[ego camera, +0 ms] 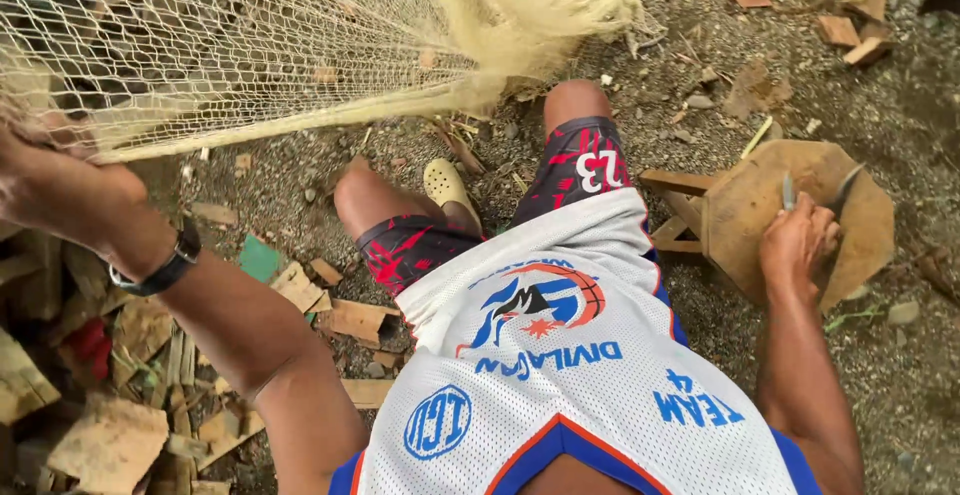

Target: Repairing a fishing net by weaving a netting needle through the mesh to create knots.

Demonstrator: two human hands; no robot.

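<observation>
My left hand is raised at the left edge and grips the lower edge of a pale yellow fishing net that stretches across the top left. A black wristwatch sits on that wrist. My right hand rests on a round wooden stool top at the right and is closed around a small tool with a dark blade and a thin metal tip poking up beside it. I sit with bare knees out, in a white jersey and red-black shorts.
Bunched netting hangs at top centre. Wood scraps and broken boards litter the ground at lower left. A tan clog is on my foot between my knees. Gravel ground with more wood chips lies at top right.
</observation>
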